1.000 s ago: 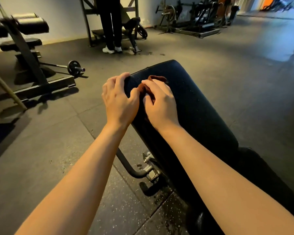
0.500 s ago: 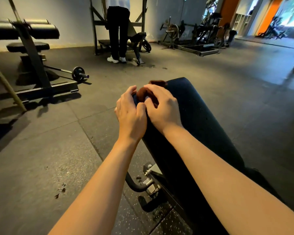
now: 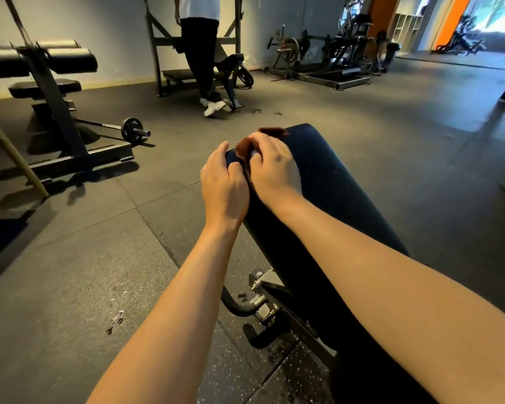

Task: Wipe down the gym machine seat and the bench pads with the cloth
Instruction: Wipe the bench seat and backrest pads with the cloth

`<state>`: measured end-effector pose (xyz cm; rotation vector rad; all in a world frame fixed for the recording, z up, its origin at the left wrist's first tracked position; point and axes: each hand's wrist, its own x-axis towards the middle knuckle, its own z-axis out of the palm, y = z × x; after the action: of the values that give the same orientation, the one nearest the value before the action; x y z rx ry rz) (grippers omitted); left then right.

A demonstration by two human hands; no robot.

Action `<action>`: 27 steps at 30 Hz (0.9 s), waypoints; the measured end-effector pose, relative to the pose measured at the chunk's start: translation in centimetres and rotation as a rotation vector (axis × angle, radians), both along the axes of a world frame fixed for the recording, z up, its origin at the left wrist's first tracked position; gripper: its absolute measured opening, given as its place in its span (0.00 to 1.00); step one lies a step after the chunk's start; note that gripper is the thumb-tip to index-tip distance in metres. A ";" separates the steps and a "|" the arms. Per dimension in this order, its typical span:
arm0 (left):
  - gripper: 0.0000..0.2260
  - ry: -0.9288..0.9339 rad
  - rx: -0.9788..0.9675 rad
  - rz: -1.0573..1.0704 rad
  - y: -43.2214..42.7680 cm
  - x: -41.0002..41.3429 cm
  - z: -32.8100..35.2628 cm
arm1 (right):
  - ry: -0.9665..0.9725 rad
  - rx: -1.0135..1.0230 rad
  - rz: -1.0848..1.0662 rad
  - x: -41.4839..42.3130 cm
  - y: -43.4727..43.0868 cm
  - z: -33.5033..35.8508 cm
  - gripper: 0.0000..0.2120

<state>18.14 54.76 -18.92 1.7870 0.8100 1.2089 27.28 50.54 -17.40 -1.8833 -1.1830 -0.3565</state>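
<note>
The right hand (image 3: 274,167), fingers curled, pinches the small rust-brown cloth (image 3: 243,147) onto the long black vinyl bench pad (image 3: 327,188). The left hand (image 3: 223,185), touching it, curls over the pad's edge, perhaps catching cloth too. Spread the cloth flat under the grip, then stroke back toward the body with even pressure.

Cloth (image 3: 271,131) mostly covered; bench (image 3: 333,182) btm cropped

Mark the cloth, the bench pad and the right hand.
cloth (image 3: 270,131): head view, brown fold at the pad's far end.
bench pad (image 3: 333,185): head view, bare black top surface.
right hand (image 3: 274,167): head view, back of the hand.
</note>
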 end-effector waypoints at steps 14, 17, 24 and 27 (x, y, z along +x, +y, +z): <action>0.24 0.406 0.228 0.190 -1.4 1.9 0.2 | 0.229 -0.191 -0.247 5.7 -5.0 -0.8 0.18; 0.23 0.495 0.301 0.221 -1.6 2.7 0.5 | 0.122 -0.128 -0.132 3.8 -5.0 -1.3 0.17; 0.20 0.488 0.365 0.248 -1.3 2.8 0.9 | -0.028 -0.164 0.098 4.1 -4.6 -2.1 0.18; 0.20 0.532 0.420 0.260 -1.2 3.0 0.7 | 0.160 -0.148 -0.081 6.2 -4.5 -1.7 0.18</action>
<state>21.12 53.55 -18.26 2.4677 1.1818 1.1341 33.48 46.02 -19.09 -2.0514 -1.0525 -0.1622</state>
